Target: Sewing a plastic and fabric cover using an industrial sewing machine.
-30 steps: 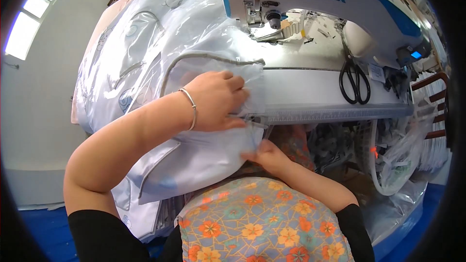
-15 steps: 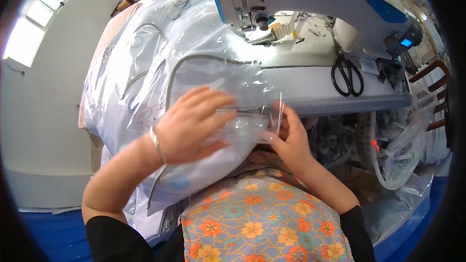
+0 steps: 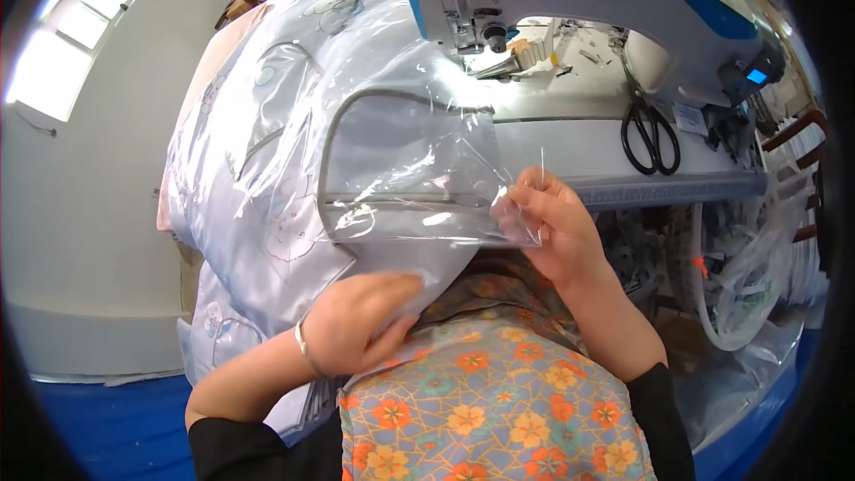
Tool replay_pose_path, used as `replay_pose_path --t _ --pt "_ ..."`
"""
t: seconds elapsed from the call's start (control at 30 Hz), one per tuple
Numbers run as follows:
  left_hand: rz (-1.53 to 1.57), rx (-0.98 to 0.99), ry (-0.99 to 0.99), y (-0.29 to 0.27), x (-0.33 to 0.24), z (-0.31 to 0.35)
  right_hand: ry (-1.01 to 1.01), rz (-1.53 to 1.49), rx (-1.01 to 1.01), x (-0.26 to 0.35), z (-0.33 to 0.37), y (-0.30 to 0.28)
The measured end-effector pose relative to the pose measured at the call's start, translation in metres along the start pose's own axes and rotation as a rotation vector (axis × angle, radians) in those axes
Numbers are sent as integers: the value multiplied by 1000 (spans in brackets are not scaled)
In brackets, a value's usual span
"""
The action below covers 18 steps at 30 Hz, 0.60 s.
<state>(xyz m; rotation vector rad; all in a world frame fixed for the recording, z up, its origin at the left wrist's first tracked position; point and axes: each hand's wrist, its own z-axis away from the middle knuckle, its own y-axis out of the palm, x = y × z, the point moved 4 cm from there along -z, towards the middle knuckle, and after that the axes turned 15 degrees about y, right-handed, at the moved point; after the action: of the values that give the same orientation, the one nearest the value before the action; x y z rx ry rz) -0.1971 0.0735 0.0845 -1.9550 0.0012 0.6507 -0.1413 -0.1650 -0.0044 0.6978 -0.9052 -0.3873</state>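
Observation:
My right hand point(image 3: 559, 221) pinches the right end of a clear plastic sheet point(image 3: 405, 224) between thumb and fingers. The sheet stretches leftward over pale blue-grey fabric point(image 3: 392, 138) with dark grey piping. Nearer my lap, my left hand point(image 3: 363, 321) is curled, fingers together, against the fabric's near part; its fingertips are slightly blurred, and what they hold is hidden. More shiny clear plastic covers the large pale fabric pile point(image 3: 258, 142) on the left, which has printed cartoon figures. The floral apron point(image 3: 499, 392) lies just below both hands.
A white and blue sewing machine point(image 3: 570, 0) stands at the back, its needle area beyond the fabric. Black-handled scissors point(image 3: 652, 135) lie on the table point(image 3: 561, 147) at right. A white basket point(image 3: 699, 303) with plastic scraps is below the table's right side.
My left hand has dropped from above the plastic toward my lap, and its fingers have curled. My right hand has shifted slightly right, and the plastic now lies more spread out.

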Motion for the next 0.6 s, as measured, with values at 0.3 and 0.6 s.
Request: replay_pose_path --t 0.3,0.6 --pt "1258 -921 -284 37 115 -77 94 -205 166 -28 6 4" --pt "791 -1121 -395 25 114 -51 -33 -261 109 -9 -15 12"
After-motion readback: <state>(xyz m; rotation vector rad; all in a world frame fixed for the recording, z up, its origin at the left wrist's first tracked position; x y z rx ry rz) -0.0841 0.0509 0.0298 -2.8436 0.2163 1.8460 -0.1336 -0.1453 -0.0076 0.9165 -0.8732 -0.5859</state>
